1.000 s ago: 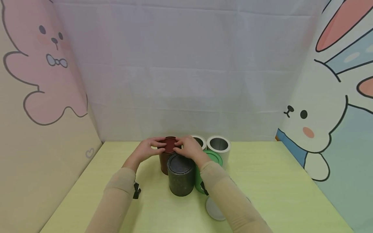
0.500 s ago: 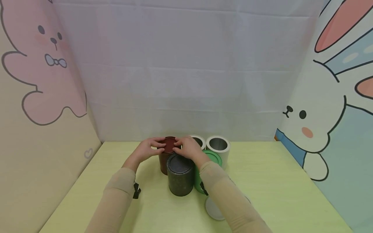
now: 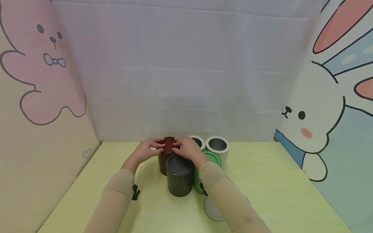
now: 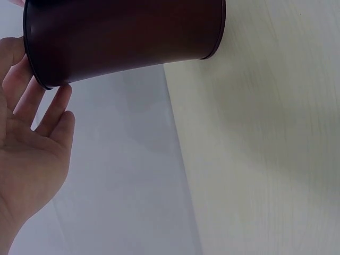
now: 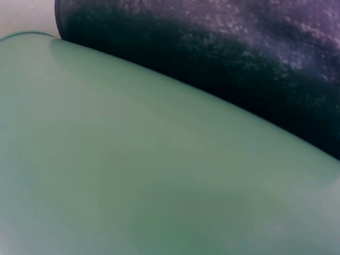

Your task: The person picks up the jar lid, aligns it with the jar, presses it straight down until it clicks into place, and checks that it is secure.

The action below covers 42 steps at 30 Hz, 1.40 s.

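A dark red can (image 3: 163,164) stands upright at the back of the table, its round red lid (image 3: 169,145) on top. From the left, my left hand (image 3: 146,151) holds the lid's rim; in the left wrist view its curved fingers touch the can's edge. Opposite it, my right hand (image 3: 189,148) grips the same rim with thumb and fingers. Just in front stands a dark grey can (image 3: 179,181). Partly behind my right forearm is a green can (image 3: 215,158), which fills most of the right wrist view. My right hand does not show there.
Two white cans stand at the back, a right one (image 3: 224,157) with an open top and another (image 3: 196,137) partly behind my right hand. A pale round disc (image 3: 213,209) lies on the yellow table (image 3: 276,187) beneath my right forearm. A white cloth backdrop (image 3: 186,81) closes off the rear.
Both hands stay at the rim of the red can with hardly any movement. The whole head view has shifted very slightly.
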Available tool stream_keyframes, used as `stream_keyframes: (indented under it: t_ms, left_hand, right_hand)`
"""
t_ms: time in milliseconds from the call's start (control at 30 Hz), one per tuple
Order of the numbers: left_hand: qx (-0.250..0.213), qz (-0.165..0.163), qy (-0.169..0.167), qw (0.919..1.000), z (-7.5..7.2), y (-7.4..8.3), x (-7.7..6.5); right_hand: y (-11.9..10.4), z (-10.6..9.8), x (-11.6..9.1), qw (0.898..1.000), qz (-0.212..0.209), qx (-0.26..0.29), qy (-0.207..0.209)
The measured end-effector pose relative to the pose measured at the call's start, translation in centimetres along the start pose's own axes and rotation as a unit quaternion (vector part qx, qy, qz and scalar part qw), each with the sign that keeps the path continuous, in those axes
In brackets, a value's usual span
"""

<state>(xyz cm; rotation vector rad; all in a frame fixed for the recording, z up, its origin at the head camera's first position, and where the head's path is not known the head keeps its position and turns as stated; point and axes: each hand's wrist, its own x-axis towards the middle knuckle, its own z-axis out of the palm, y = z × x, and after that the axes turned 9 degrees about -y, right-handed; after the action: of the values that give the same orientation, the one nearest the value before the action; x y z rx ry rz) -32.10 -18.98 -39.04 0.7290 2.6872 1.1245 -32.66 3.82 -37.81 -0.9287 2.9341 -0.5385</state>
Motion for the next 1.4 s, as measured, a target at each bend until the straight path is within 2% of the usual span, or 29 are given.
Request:
stream_keyframes:
  t_ms: [233,633,1167,1400]
  left_hand:
    - [0.019,0.003,0.001,0.9998,0.01,-0.06,-0.1]
    - [0.017,-0.005,-0.002,0.9998,-0.09,0.23,-0.33]
    - [0.001,-0.011,-0.011,0.9999,-0.37,-0.12,-0.15]
    - [0.007,-0.003,0.002,1.0,-0.18,-0.17,-0.31]
  right_hand:
    - [-0.18,-0.18,-0.24,1.0,-0.009,-0.004,0.001]
    - [-0.27,-0.36,-0.33,0.999,-0.033,-0.027,0.003]
    - [-0.28,-0.52,-0.35,0.999,-0.035,-0.033,-0.004]
    - [-0.29,-0.49,-0.36,0.999,-0.033,-0.036,-0.003]
